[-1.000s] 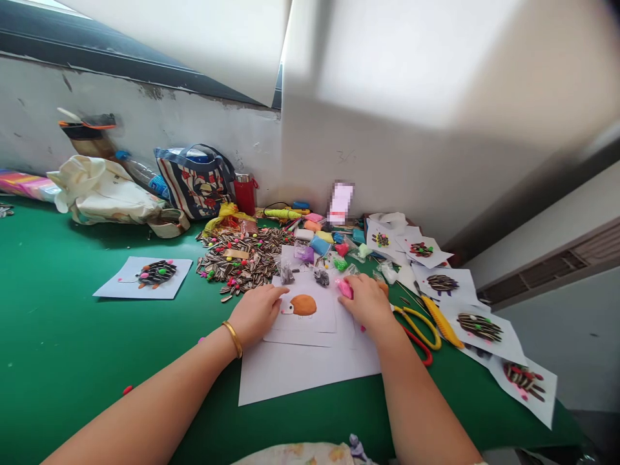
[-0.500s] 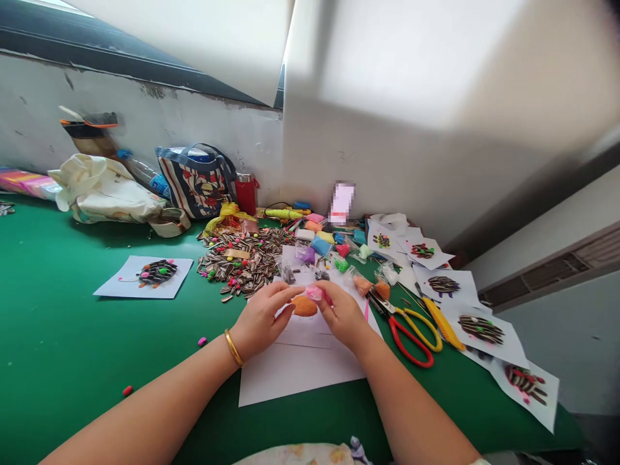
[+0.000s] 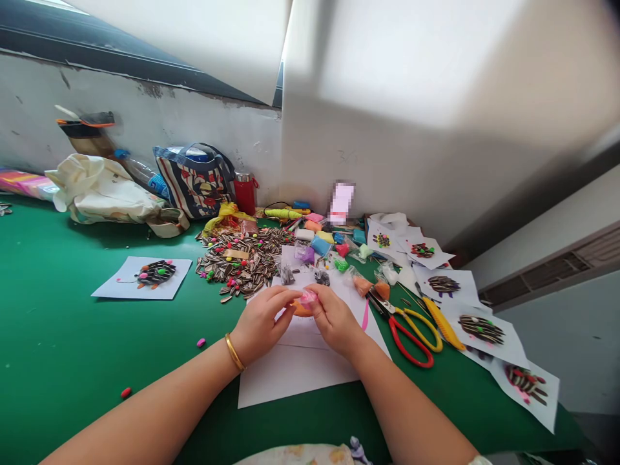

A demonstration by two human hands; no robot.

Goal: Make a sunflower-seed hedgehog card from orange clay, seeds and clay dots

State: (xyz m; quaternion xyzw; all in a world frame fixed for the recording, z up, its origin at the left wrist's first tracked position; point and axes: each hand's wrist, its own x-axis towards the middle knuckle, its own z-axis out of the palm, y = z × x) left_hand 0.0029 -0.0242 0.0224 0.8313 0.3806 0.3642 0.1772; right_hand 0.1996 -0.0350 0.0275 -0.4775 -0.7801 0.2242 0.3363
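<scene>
Over the drawing paper, a small plastic packet of pink clay is pinched in my right hand, thumb on the near side. My left hand, with a gold bangle at the wrist, has curled fingers at the packet's left edge; its thumb sits lower, and the exact grip is partly hidden. Beneath the hands, an orange clay oval lies on white paper, mostly covered by my fingers. A pink strip rests on the paper's right side.
Striped sunflower seeds are heaped behind my left hand. Bagged clay lies farther back. To the right are scissors, a yellow cutter and seed-decorated pictures. Another picture card lies left. Bags stand by the wall.
My right hand has shifted slightly left with the pink clay packet, closing the gap to my left fingertips. The orange oval is now more covered, and more of the pink strip shows.
</scene>
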